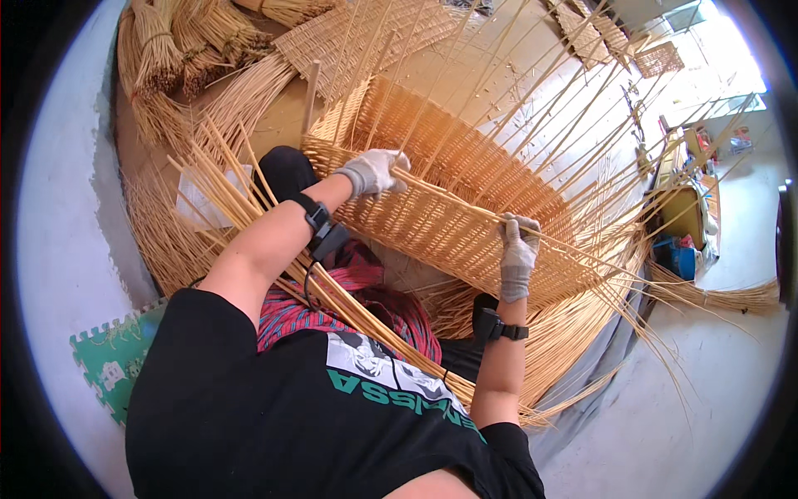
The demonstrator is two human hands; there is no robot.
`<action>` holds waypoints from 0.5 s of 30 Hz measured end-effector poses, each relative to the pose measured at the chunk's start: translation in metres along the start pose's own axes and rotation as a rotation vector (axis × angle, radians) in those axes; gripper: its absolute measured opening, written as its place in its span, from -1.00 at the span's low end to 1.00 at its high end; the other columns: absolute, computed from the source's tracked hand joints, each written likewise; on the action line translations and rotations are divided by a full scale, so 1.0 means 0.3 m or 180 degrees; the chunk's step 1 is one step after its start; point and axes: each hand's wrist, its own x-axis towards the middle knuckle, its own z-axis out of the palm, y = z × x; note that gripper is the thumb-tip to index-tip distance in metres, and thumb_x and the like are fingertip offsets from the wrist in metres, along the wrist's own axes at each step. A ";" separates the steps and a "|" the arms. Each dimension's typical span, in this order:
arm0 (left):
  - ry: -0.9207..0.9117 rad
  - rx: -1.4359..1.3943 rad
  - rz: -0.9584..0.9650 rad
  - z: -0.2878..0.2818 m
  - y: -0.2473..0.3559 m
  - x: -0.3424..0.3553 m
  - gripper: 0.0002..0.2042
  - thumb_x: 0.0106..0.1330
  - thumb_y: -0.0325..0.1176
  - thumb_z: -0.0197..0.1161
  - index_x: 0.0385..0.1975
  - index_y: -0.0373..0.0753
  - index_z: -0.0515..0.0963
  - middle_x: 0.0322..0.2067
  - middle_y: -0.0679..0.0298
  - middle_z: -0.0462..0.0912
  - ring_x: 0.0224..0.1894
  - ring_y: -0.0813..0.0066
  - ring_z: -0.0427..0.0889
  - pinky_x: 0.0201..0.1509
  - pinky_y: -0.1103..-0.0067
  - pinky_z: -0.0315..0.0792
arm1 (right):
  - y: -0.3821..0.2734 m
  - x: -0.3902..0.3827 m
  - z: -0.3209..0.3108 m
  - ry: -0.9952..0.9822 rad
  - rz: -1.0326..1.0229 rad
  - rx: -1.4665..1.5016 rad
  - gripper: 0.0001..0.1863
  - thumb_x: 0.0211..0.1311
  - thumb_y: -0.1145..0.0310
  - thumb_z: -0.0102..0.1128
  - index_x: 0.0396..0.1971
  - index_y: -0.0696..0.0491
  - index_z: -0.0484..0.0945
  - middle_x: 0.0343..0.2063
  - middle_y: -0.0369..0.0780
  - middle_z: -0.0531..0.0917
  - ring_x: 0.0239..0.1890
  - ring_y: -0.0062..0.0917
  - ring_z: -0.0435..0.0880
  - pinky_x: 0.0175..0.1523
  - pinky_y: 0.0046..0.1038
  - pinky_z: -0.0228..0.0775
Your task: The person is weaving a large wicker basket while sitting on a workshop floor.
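Note:
A long rectangular wicker basket lies in front of me, its near wall towards my lap. Thin upright stakes rise from its edges. My left hand, in a pale knit glove, is closed round wicker rods at the near rim, towards the left corner. Farther right along that rim, my right hand, gloved too, grips the same run of rods with its thumb on top. Between the hands the rods stretch along the top edge. Loose ends fan out past my right hand. The fingertips of both hands are partly hidden.
Long peeled rods lie across my lap over a striped red cloth. Bundled wicker and a woven mat lie at the far left. More rods spread at the right. A blue container stands by the right wall.

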 end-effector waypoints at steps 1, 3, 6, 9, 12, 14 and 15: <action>-0.0107 -0.0320 0.0075 -0.006 -0.013 0.001 -0.58 0.42 -0.17 0.47 0.16 -0.22 0.57 -0.14 0.10 0.80 -0.40 0.38 0.82 -0.36 0.39 0.69 | -0.014 0.004 0.014 0.0078 0.0077 -0.0210 -0.89 0.45 0.53 0.36 -0.15 0.03 0.61 -0.09 -0.16 0.78 -0.01 -0.44 0.78 0.08 -0.38 0.76; -0.0293 -0.0975 0.0075 0.007 -0.033 -0.001 -0.64 0.49 -0.12 0.42 0.11 -0.20 0.57 -0.20 0.10 0.79 -0.53 0.47 0.76 -0.45 0.40 0.64 | -0.061 0.023 0.063 0.0204 0.0134 -0.0141 -0.87 0.43 0.54 0.38 -0.14 0.04 0.61 -0.11 -0.14 0.78 -0.05 -0.47 0.77 0.03 -0.41 0.75; 0.0392 -0.0691 0.0260 0.067 -0.049 0.002 -0.69 0.53 -0.04 0.36 -0.07 -0.18 0.64 -0.43 0.17 0.76 -0.55 0.49 0.73 -0.43 0.42 0.59 | -0.160 0.128 0.199 0.0309 -0.0361 -0.1510 -0.86 0.41 0.60 0.36 -0.15 0.08 0.60 -0.12 -0.12 0.78 -0.10 -0.47 0.76 0.01 -0.42 0.69; 0.1116 -0.0021 0.0497 0.112 -0.060 0.008 -0.62 0.55 0.06 0.30 -0.17 -0.19 0.70 -0.53 0.16 0.71 -0.51 0.32 0.72 -0.34 0.39 0.56 | -0.188 0.332 0.448 -0.0707 -0.1489 -0.1164 -0.56 0.36 0.59 0.31 0.24 0.15 0.62 0.08 -0.03 0.72 -0.01 -0.44 0.71 0.15 -0.41 0.57; 0.1759 0.0179 0.0611 0.139 -0.071 0.023 -0.53 0.60 0.16 0.15 -0.14 -0.15 0.74 -0.52 0.10 0.68 -0.53 0.25 0.61 -0.33 0.35 0.50 | -0.107 0.550 0.744 -0.0614 -0.2759 -0.2367 -0.37 0.37 0.52 0.36 0.44 -0.01 0.52 0.42 -0.09 0.47 0.24 -0.45 0.58 0.19 -0.46 0.53; 0.1692 0.0037 0.0534 0.136 -0.072 0.036 -0.50 0.61 0.20 0.10 -0.13 -0.12 0.76 -0.52 0.11 0.69 -0.53 0.26 0.60 -0.32 0.37 0.49 | -0.028 0.614 0.902 -0.0242 -0.2664 -0.1879 -0.40 0.39 0.47 0.37 0.42 -0.06 0.55 0.46 -0.14 0.43 0.28 -0.45 0.54 0.22 -0.44 0.50; 0.1419 -0.0089 0.0444 0.128 -0.072 0.039 -0.48 0.62 0.22 0.07 -0.13 -0.10 0.77 -0.52 0.11 0.70 -0.53 0.26 0.59 -0.32 0.37 0.48 | -0.009 0.624 0.970 -0.0070 -0.2108 -0.1140 -0.44 0.39 0.44 0.38 0.39 -0.05 0.58 0.40 -0.14 0.49 0.26 -0.44 0.55 0.23 -0.40 0.48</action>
